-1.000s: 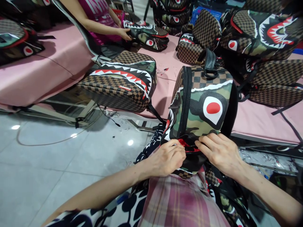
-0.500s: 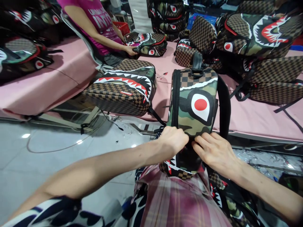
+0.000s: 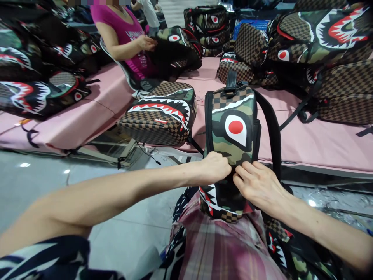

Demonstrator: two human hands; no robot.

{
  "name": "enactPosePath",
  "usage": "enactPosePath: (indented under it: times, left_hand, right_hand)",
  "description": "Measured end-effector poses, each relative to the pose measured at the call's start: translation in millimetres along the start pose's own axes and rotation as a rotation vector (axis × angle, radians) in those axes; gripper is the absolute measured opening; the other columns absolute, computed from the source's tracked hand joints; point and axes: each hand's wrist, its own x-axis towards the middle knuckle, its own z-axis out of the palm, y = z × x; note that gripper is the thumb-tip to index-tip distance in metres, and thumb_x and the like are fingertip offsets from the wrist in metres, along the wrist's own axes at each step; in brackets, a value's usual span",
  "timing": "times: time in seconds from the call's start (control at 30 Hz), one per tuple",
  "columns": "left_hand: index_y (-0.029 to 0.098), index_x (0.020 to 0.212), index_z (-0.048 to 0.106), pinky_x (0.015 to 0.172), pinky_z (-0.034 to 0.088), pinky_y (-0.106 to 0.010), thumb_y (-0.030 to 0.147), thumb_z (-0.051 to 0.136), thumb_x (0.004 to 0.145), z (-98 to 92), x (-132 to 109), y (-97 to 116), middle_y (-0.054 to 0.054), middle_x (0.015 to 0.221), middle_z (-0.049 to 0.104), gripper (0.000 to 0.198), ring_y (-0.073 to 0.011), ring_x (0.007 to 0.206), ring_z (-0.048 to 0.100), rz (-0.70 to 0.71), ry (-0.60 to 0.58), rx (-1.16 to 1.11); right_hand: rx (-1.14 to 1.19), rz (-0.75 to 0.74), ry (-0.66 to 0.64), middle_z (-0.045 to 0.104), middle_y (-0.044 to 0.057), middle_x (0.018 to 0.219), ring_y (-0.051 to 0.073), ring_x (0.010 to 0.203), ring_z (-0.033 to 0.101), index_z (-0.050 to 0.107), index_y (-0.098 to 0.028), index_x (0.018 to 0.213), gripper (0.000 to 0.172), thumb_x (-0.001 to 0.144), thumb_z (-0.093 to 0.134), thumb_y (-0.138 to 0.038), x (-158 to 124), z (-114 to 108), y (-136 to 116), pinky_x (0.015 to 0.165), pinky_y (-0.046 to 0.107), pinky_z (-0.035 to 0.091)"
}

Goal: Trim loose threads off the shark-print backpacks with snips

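A camouflage and brown-checked backpack [image 3: 217, 126] with a red-and-white eye print stands on my lap, its top handle [image 3: 231, 81] pointing away from me. My left hand [image 3: 217, 168] is closed, fingers pinched against the side of the bag just below the eye. Close beside it, my right hand [image 3: 256, 182] presses bent fingertips together at the same spot. Whatever small part lies between the fingertips is hidden. Below the hands, the bag's dark lower side and a shark-tooth print rest on a plaid apron [image 3: 227, 249].
A checked shark-mouth backpack [image 3: 159, 114] lies on the pink-covered table [image 3: 294, 144] ahead. More backpacks are heaped at the right [image 3: 335, 35] and left [image 3: 43, 95]. Across the table a person in a magenta shirt [image 3: 128, 35] handles another bag. More bags lie by my right leg [image 3: 291, 252].
My view has shifted slightly, and both hands stay at the same place on the backpack. The person across has lifted and tilted their bag, raising a hand.
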Motion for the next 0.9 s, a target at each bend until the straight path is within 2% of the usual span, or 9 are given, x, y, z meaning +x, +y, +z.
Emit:
enactPosePath:
  times: [0.07,0.17,0.23,0.3,0.43,0.5,0.73,0.83,0.9]
  left_hand:
    - [0.014,0.068,0.059,0.05,0.037,-0.026,0.015,0.048,0.081,-3.0,-14.0,-2.8,-0.007,0.062,0.062,0.017,-0.0179,0.053,0.058,-0.066,0.01,0.001]
    - [0.015,0.077,0.057,0.05,0.033,-0.025,0.023,0.037,0.089,-1.2,-33.3,-3.3,-0.004,0.07,0.063,0.025,-0.0151,0.057,0.058,-0.228,0.121,-0.063]
    - [0.016,0.079,0.058,0.049,0.031,-0.024,0.027,0.033,0.092,2.5,-40.4,-2.6,-0.003,0.071,0.063,0.03,-0.0136,0.058,0.057,-0.284,0.175,-0.097]
    - [0.017,0.083,0.06,0.049,0.029,-0.024,0.028,0.036,0.091,4.4,-41.7,-1.6,-0.003,0.073,0.063,0.027,-0.0133,0.058,0.057,-0.24,0.172,-0.081]
    - [0.018,0.081,0.064,0.049,0.03,-0.024,0.022,0.051,0.083,-3.1,-32.7,0.0,-0.006,0.071,0.064,0.013,-0.0172,0.057,0.059,-0.073,-0.019,0.026]
    - [0.018,0.077,0.064,0.049,0.032,-0.024,0.019,0.053,0.08,-7.8,-27.0,-0.3,-0.007,0.069,0.065,0.011,-0.0188,0.058,0.059,-0.024,-0.063,0.044]
    - [0.014,0.064,0.062,0.051,0.037,-0.027,0.012,0.058,0.072,-1.8,-7.9,1.8,-0.01,0.061,0.061,0.009,-0.0222,0.063,0.061,-0.004,-0.071,0.078]
    - [0.013,0.058,0.06,0.051,0.039,-0.028,0.009,0.055,0.072,3.1,3.0,6.5,-0.01,0.06,0.06,0.015,-0.0213,0.062,0.06,0.009,-0.109,0.087]
    - [0.013,0.054,0.057,0.051,0.039,-0.028,0.009,0.057,0.071,4.7,9.1,8.1,-0.009,0.056,0.059,0.018,-0.0202,0.059,0.059,0.005,-0.094,0.08]
  right_hand:
    - [0.002,0.003,0.012,0.052,0.004,0.066,0.017,0.065,0.043,0.055,-0.017,0.065,0.017,0.076,0.053,-0.005,-2.1,0.1,0.8,0.055,0.031,0.021]
    - [0.007,0.0,0.035,0.053,0.004,0.067,0.017,0.065,0.043,0.055,-0.017,0.066,0.016,0.074,0.053,-0.003,-5.6,0.4,0.8,0.056,0.031,0.021]
    - [0.014,-0.005,0.05,0.053,0.005,0.068,0.017,0.065,0.043,0.055,-0.017,0.067,0.017,0.074,0.052,-0.002,-7.0,0.3,0.0,0.056,0.031,0.021]
    - [0.018,-0.019,0.066,0.053,0.005,0.067,0.017,0.064,0.043,0.055,-0.017,0.067,0.018,0.075,0.05,-0.001,-7.2,-0.3,-1.2,0.056,0.031,0.021]
    - [0.017,-0.028,0.088,0.051,0.004,0.064,0.018,0.063,0.043,0.056,-0.016,0.067,0.018,0.074,0.05,0.0,-6.6,-1.6,-3.8,0.056,0.031,0.021]
    - [0.019,-0.014,0.086,0.051,0.004,0.064,0.017,0.062,0.043,0.055,-0.017,0.066,0.018,0.074,0.051,-0.001,-6.7,-1.4,-4.8,0.055,0.031,0.021]
    - [0.029,-0.005,0.088,0.049,0.004,0.063,0.017,0.062,0.043,0.052,-0.017,0.065,0.019,0.074,0.049,-0.001,-4.6,2.8,-4.2,0.055,0.031,0.021]
    - [0.036,-0.015,0.079,0.049,0.004,0.063,0.017,0.062,0.043,0.051,-0.017,0.063,0.019,0.073,0.049,-0.002,-2.2,5.8,-3.6,0.054,0.031,0.021]
    - [0.038,-0.01,0.071,0.049,0.004,0.064,0.017,0.062,0.043,0.051,-0.017,0.063,0.018,0.073,0.049,-0.002,-1.0,8.5,-3.9,0.054,0.031,0.021]
